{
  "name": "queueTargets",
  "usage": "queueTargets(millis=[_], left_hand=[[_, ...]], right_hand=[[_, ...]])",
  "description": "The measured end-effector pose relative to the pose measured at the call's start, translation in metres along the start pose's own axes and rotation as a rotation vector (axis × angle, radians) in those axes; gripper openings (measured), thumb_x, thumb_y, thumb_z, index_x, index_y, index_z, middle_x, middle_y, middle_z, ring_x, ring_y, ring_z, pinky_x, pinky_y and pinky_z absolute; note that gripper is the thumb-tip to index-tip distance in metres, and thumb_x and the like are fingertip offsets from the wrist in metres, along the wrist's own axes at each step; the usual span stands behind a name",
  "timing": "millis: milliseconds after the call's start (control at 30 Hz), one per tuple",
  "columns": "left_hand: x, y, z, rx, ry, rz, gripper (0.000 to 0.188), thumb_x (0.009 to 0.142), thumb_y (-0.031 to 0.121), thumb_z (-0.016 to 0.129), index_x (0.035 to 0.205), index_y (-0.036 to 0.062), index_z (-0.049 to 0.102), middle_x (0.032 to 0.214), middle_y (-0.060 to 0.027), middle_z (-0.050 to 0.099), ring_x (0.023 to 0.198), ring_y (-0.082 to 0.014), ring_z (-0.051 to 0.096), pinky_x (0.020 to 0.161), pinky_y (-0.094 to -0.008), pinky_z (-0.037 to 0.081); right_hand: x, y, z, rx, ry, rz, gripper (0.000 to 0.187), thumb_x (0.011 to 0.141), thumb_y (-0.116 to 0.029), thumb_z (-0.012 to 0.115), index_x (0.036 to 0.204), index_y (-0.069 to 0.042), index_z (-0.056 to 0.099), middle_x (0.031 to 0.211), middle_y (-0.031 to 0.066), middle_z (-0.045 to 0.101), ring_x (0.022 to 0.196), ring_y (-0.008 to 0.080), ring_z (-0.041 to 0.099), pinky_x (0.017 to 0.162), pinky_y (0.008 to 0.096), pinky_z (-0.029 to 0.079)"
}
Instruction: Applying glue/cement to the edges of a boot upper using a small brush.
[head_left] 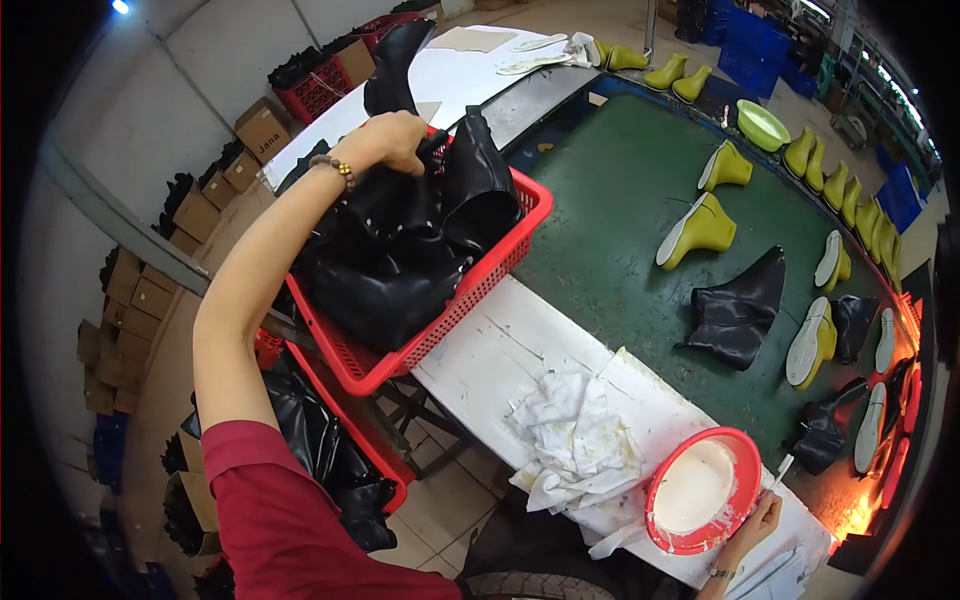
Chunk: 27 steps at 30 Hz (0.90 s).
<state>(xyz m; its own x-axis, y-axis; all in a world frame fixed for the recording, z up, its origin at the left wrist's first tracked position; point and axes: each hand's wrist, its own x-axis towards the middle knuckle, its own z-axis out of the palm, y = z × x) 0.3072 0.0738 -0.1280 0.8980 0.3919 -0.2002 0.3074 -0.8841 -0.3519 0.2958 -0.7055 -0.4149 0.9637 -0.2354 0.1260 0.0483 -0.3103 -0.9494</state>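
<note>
The person's left hand (395, 142) was over the red basket (537, 212), fingers curled at the black boots (385, 300) heaped inside; whether it gripped one, couldn't tell. Right hand (755, 522) held a white brush (785, 466) beside the red bowl (745, 478) on the table (520, 325), near crumpled cloth (575, 440).
</note>
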Motion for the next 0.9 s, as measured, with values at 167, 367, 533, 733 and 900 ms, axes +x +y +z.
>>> queueTargets(millis=[167, 367, 533, 733, 900], left_hand=[[-0.022, -0.083, -0.031, -0.246, 0.484, -0.109, 0.036, 0.071, 0.025, 0.069, 0.089, -0.0048, 0.073, 0.094, -0.0286, 0.07, 0.09, -0.0422, 0.071, 0.081, -0.0451, 0.057], [-0.119, -0.045, -0.099, -1.275, 0.556, 0.073, 0.032, 0.092, 0.013, 0.064, 0.121, -0.0001, 0.068, 0.098, -0.0044, 0.073, 0.082, -0.0104, 0.068, 0.076, -0.0232, 0.056], [-0.191, 0.096, -0.105, -1.2, 0.536, 0.554, 0.029, 0.094, 0.006, 0.067, 0.123, 0.0005, 0.068, 0.109, -0.0029, 0.073, 0.103, -0.0114, 0.068, 0.094, -0.0252, 0.053], [-0.189, 0.205, 0.05, -0.727, 0.154, 0.853, 0.049, 0.067, -0.02, 0.049, 0.099, 0.0083, 0.074, 0.141, -0.0156, 0.063, 0.137, -0.037, 0.053, 0.116, -0.042, 0.041], [-0.172, 0.213, 0.137, -0.552, -0.222, 0.739, 0.033, 0.074, -0.011, 0.053, 0.094, 0.0023, 0.076, 0.133, -0.0245, 0.064, 0.1, -0.0355, 0.071, 0.086, -0.0395, 0.055]], right_hand=[[0.0, 0.0, 0.005, 0.102, -0.008, -0.011, 0.032, 0.108, -0.022, 0.056, 0.081, -0.007, 0.051, 0.073, -0.005, 0.045, 0.066, 0.0036, 0.036, 0.057, 0.0216, 0.03], [-0.005, 0.002, -0.006, 0.113, -0.037, -0.046, 0.031, 0.107, -0.022, 0.058, 0.08, -0.009, 0.053, 0.071, -0.0077, 0.044, 0.063, 0.002, 0.034, 0.055, 0.021, 0.025], [-0.008, -0.002, -0.009, 0.108, -0.066, -0.063, 0.027, 0.106, -0.022, 0.058, 0.084, -0.007, 0.058, 0.066, -0.0067, 0.046, 0.05, 0.0017, 0.036, 0.043, 0.021, 0.027], [0.003, -0.018, -0.006, 0.247, -0.21, 0.061, 0.022, 0.106, -0.02, 0.058, 0.098, -0.002, 0.068, 0.071, -0.0037, 0.056, 0.05, 0.0032, 0.044, 0.043, 0.0216, 0.033], [-0.002, -0.075, -0.009, -0.102, -0.201, -0.543, 0.02, 0.101, -0.018, 0.065, 0.109, -0.002, 0.075, 0.087, 0.0014, 0.064, 0.068, 0.009, 0.058, 0.056, 0.0273, 0.043]])
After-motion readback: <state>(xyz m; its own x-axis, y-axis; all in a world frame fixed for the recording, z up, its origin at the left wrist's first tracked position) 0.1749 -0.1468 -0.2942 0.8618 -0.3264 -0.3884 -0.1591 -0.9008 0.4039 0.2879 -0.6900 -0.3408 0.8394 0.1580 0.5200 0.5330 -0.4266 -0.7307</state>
